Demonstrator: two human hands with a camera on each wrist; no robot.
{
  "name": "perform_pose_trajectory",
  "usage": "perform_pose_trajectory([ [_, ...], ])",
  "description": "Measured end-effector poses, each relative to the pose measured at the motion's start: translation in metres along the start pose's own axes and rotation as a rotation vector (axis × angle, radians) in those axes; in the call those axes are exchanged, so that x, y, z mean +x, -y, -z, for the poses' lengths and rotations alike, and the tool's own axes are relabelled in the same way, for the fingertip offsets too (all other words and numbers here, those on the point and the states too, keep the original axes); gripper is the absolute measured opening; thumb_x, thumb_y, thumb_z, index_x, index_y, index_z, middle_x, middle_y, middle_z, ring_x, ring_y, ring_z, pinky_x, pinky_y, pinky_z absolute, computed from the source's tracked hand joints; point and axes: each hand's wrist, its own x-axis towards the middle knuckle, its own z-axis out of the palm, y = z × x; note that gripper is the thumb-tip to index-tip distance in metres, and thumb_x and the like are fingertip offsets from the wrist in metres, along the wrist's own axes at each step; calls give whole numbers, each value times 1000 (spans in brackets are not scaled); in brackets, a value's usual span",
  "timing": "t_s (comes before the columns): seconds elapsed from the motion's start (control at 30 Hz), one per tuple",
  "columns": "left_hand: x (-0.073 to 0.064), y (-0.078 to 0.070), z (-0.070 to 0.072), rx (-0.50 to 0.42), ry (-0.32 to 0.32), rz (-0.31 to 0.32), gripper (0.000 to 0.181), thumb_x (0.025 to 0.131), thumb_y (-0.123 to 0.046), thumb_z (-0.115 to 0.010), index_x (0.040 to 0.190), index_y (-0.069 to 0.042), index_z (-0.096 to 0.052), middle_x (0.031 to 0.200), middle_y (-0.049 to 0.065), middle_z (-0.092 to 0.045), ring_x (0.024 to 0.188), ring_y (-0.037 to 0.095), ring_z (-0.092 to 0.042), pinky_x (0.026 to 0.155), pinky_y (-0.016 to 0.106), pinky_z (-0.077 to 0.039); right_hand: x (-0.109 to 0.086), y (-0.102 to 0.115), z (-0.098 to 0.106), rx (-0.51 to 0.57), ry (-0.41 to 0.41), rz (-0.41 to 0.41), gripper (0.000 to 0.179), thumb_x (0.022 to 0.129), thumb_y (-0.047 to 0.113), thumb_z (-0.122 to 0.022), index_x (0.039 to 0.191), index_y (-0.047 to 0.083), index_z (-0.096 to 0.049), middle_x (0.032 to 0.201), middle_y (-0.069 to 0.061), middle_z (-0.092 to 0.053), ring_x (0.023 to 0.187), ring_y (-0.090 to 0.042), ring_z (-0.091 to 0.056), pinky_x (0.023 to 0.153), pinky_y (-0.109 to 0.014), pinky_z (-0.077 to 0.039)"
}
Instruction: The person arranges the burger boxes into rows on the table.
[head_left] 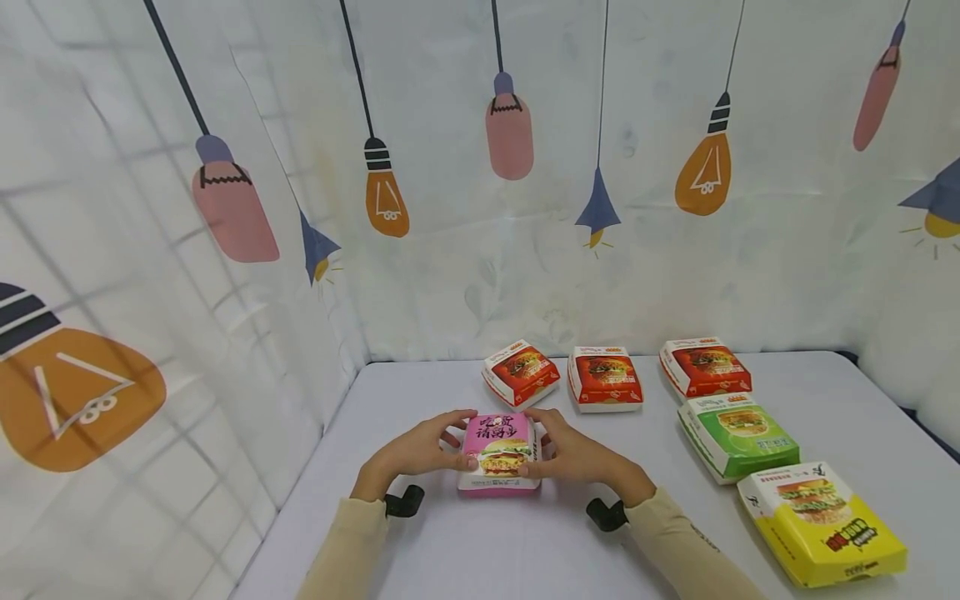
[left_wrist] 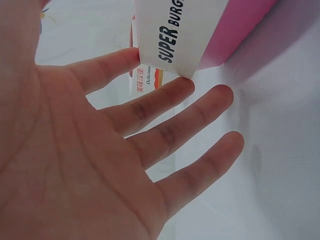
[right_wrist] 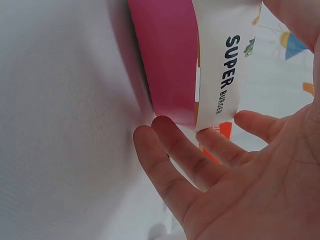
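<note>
A pink and white burger box (head_left: 495, 433) with a burger picture on its lid sits on the table between both hands. My left hand (head_left: 416, 450) holds its left side, thumb at the near part and fingertips at the far corner. On the other side, my right hand (head_left: 588, 454) grips it the same way. In the left wrist view, the index and middle fingertips meet the corner of the white "SUPER BURGER" side panel (left_wrist: 170, 35), while the other two fingers extend free. The right wrist view shows a narrow slit between the white lid (right_wrist: 222, 65) and pink base (right_wrist: 170, 60).
Two red burger boxes (head_left: 521, 372) (head_left: 605, 379) stand just behind. Along the right side of the white table (head_left: 457, 550) are a third red box (head_left: 707, 368), a green box (head_left: 738, 433) and a yellow box (head_left: 821, 521). A lamp-patterned curtain (head_left: 450, 283) hangs behind.
</note>
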Motion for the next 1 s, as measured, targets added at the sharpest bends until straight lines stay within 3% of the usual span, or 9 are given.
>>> perform_pose_trajectory([
  [1.0,-3,0,3,-14,31,-6,90,83,-45,-83,158,-21,-39,147,5,-55,124,29,-59,90,48,-56,-2,5,-4,-42,1,17,106,83,52,-80,162,14,-20,145,-10,-36,119,-24,-49,89,-37,-51],
])
